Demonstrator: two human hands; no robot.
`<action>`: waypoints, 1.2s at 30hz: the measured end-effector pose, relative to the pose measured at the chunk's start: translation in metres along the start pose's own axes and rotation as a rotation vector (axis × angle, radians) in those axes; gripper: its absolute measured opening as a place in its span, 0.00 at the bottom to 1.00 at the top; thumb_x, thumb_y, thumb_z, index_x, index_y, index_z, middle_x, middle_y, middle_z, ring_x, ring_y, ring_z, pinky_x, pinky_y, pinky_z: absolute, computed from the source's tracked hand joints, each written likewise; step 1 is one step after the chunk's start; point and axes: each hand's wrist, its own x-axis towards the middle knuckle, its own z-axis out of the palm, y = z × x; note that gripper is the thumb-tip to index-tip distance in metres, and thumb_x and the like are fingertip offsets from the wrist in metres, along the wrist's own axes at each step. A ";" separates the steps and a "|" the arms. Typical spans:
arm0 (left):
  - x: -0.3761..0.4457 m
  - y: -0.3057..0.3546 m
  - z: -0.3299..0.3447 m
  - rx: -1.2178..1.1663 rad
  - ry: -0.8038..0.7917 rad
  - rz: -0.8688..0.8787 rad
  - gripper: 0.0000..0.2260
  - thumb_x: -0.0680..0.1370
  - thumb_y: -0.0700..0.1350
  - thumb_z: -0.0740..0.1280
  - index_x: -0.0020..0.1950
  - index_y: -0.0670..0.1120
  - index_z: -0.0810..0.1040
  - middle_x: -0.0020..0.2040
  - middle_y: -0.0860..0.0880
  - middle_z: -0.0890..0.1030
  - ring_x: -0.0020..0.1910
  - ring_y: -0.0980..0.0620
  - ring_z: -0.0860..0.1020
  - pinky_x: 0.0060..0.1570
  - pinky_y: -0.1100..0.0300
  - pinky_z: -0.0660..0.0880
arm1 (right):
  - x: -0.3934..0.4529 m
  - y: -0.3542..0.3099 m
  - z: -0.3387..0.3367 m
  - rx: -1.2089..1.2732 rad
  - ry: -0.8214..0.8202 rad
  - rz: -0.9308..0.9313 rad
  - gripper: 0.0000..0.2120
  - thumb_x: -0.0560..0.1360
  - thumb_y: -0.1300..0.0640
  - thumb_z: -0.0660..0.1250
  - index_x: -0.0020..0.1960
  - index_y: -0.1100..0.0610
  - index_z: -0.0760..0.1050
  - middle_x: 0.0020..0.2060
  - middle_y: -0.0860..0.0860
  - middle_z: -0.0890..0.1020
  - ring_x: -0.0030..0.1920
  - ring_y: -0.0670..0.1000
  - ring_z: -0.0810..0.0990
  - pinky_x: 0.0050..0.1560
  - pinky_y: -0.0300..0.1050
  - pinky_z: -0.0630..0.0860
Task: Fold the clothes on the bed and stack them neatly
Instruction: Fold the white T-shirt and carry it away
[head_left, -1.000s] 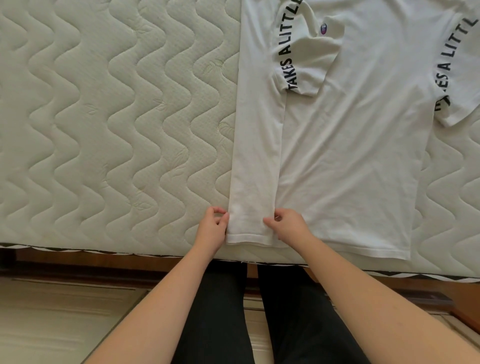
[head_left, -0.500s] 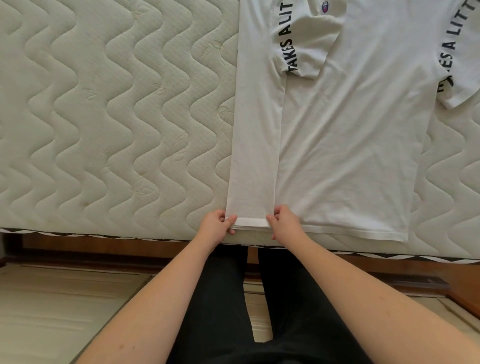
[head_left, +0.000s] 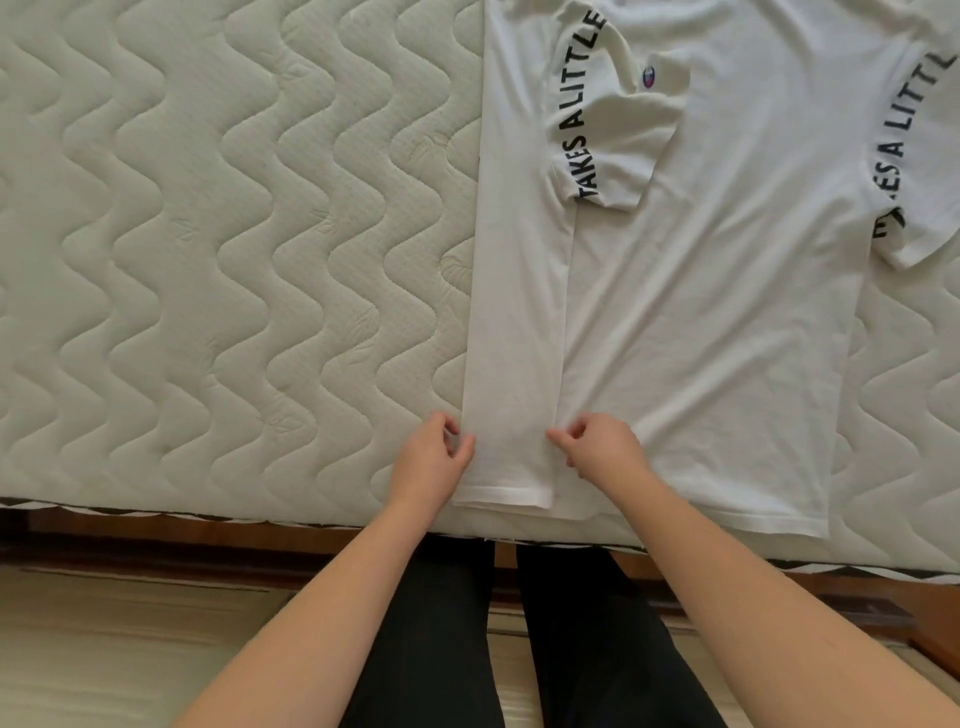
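T-shirt (head_left: 701, 322) fold edges pinched by left hand (head_left: 428, 460) & right hand (head_left: 602, 449); mattress (head_left: 208, 234) bare to left

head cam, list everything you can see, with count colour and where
t-shirt: one, white with black lettering on the sleeves, flat on the right half of the mattress, left side folded inward as a long strip
mattress: one, cream, wavy quilting, fills the upper view
bed frame: one, brown wood, along the mattress's near edge
floor: pale, below the frame
legs: two, in black trousers, bottom centre
left hand: fingers curled at the strip's left edge
right hand: fingers curled at the strip's right edge
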 end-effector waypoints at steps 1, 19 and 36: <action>0.010 0.011 -0.004 -0.006 0.018 0.036 0.08 0.77 0.51 0.68 0.47 0.49 0.72 0.36 0.52 0.75 0.37 0.52 0.75 0.35 0.58 0.69 | 0.005 -0.007 -0.008 0.029 0.048 -0.031 0.14 0.77 0.41 0.64 0.44 0.52 0.75 0.41 0.50 0.84 0.44 0.52 0.82 0.48 0.48 0.79; 0.169 0.124 -0.050 0.754 0.096 0.586 0.30 0.82 0.59 0.51 0.80 0.55 0.42 0.81 0.51 0.40 0.79 0.51 0.39 0.75 0.50 0.39 | 0.089 -0.128 -0.129 0.184 0.475 -0.510 0.19 0.77 0.59 0.64 0.68 0.57 0.72 0.62 0.54 0.78 0.62 0.55 0.74 0.66 0.49 0.68; 0.286 0.246 -0.132 0.692 0.118 0.757 0.27 0.81 0.48 0.59 0.79 0.49 0.57 0.79 0.47 0.57 0.78 0.47 0.55 0.74 0.52 0.52 | 0.155 -0.139 -0.246 0.597 0.629 -0.145 0.41 0.71 0.46 0.73 0.76 0.56 0.57 0.69 0.55 0.69 0.69 0.58 0.67 0.70 0.57 0.66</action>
